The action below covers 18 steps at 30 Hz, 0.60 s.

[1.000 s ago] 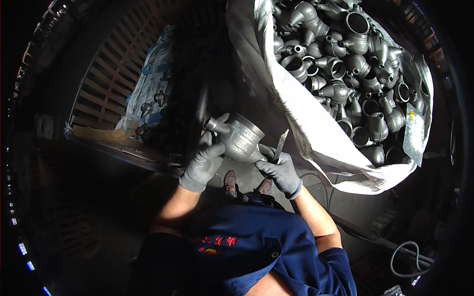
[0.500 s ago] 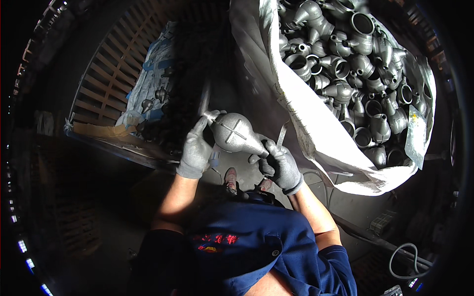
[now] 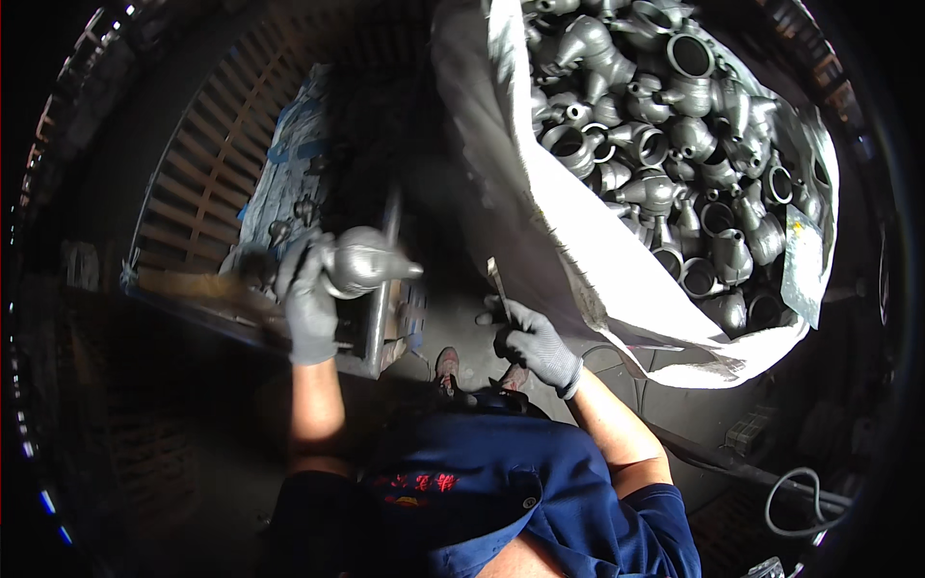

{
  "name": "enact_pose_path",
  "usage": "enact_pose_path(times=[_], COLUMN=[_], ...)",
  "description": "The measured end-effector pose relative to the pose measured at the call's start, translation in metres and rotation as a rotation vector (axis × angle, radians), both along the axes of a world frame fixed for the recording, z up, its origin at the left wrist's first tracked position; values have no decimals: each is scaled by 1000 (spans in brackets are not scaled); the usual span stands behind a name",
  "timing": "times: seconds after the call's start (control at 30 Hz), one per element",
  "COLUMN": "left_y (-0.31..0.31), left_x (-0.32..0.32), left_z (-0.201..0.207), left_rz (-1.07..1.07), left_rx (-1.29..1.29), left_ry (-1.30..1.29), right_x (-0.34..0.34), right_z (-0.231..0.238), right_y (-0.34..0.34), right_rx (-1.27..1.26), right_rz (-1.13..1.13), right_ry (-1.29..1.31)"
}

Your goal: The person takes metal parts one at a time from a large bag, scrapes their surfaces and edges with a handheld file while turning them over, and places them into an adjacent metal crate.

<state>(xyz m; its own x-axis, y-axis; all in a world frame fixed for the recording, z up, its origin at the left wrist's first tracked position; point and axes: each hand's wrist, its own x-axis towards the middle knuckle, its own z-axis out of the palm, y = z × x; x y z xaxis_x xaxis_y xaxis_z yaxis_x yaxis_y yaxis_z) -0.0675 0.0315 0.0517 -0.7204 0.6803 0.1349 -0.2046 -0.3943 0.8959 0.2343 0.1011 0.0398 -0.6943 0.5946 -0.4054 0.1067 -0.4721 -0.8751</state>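
My left hand [image 3: 313,318], in a grey work glove, grips a grey metal casting [image 3: 361,262] with a rounded body and a narrow spout pointing right. Motion blurs both a little. The casting is up near the edge of a slatted crate [image 3: 207,159] on the left. My gloved right hand [image 3: 544,347] is closed around a thin, flat metal strip tool [image 3: 497,279] whose end sticks up past the fingers. It stays apart from the casting, beside a large white bag [image 3: 617,279].
Many similar grey castings [image 3: 665,193] fill the bag on the right. A few small castings [image 3: 279,231] lie on pale blue sheeting inside the crate. An upright metal post [image 3: 376,332] stands by the crate's near corner. A grey hose [image 3: 771,515] curls at lower right.
My left hand has carried the casting leftward toward the crate, away from my right hand. The right hand has let go of the casting's spout end and shifted slightly left, still with the strip tool.
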Motion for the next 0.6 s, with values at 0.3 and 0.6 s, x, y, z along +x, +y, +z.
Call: enact_pose_path(times=[0.3,0.6], left_y=[-28,101], left_x=[-129,-40], left_z=[-151,-24], left_rz=[388,21], left_rx=[-606,-352], left_ry=[339,462], right_x=[52,124], right_z=[78,130], right_y=[-17,3], right_rx=[763,604], right_rz=[77,-633], right_ry=[-197,-10])
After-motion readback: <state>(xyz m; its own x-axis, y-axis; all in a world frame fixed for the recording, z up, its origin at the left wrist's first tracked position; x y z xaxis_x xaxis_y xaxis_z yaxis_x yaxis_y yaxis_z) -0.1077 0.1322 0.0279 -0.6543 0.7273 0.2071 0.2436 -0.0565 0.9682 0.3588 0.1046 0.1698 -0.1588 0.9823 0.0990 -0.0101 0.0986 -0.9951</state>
